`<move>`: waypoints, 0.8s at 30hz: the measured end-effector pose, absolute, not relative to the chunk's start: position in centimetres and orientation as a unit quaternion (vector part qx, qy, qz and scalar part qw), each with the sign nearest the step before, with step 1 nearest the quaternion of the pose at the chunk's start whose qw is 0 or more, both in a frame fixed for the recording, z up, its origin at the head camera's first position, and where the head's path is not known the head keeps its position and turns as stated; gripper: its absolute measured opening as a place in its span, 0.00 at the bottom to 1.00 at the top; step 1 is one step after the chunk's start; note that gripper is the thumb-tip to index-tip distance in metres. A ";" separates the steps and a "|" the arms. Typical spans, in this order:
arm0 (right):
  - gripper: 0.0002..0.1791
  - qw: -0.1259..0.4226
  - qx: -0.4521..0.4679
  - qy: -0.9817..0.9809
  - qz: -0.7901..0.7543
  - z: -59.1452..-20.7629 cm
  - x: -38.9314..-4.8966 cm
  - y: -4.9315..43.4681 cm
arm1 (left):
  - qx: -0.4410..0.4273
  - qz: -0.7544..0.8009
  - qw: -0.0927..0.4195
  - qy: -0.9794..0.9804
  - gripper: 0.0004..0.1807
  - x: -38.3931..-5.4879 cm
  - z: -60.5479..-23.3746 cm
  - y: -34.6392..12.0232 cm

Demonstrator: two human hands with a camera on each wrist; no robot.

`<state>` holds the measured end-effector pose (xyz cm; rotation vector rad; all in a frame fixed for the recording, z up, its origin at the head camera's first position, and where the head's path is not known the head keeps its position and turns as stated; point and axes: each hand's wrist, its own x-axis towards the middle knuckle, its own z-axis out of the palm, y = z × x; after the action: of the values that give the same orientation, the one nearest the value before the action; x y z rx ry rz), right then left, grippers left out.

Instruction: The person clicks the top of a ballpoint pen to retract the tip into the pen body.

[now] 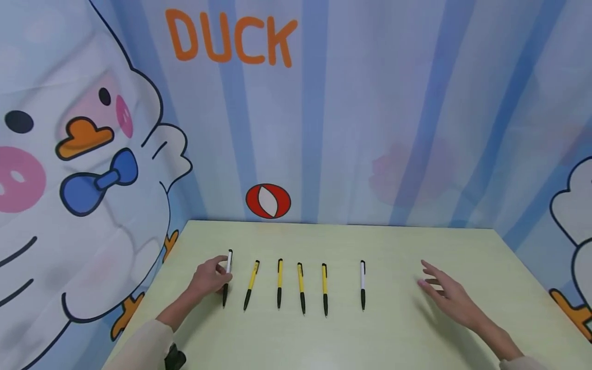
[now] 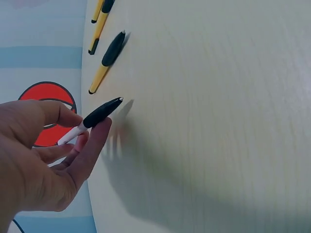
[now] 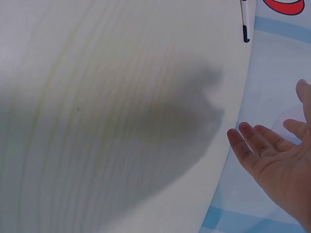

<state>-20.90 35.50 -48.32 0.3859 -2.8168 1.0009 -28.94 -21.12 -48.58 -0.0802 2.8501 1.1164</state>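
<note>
At the left end of a row of pens, my left hand (image 1: 210,277) pinches a white pen with a black grip (image 1: 225,295) between thumb and fingers. The left wrist view shows the pen's black tip section (image 2: 103,112) pointing away from the palm, with its shadow on the table beside it. Right of it lie several yellow pens with black grips, the nearest yellow pen (image 1: 252,283) slightly slanted. A second white pen (image 1: 363,282) lies at the row's right end. My right hand (image 1: 450,298) hovers over the right side of the table, fingers spread and holding nothing.
The pale wood-grain table (image 1: 379,339) ends at the back against a blue striped curtain (image 1: 351,113). A duck picture (image 1: 92,246) covers the left side of the curtain. A dark object (image 1: 174,357) is at the left sleeve.
</note>
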 end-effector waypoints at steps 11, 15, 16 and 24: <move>0.33 0.072 0.144 -0.928 0.336 -48.3 -21.2 34.8 | -0.008 0.485 0.044 0.873 0.36 -27.4 -46.8 -19.7; 0.33 0.080 0.157 -0.925 0.336 -47.9 -21.4 34.2 | -0.010 0.505 0.049 0.862 0.37 -27.4 -46.1 -18.3; 0.33 0.081 0.160 -0.925 0.336 -47.7 -21.5 34.1 | -0.011 0.512 0.051 0.857 0.37 -27.5 -46.0 -18.0; 0.33 0.083 0.170 -0.923 0.335 -47.1 -22.2 33.1 | -0.004 0.563 0.062 0.824 0.37 -28.0 -45.5 -14.9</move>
<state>-22.21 33.08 -47.08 0.5091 -2.7560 1.0013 -28.00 -14.95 -45.48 -0.0106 2.4909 1.7034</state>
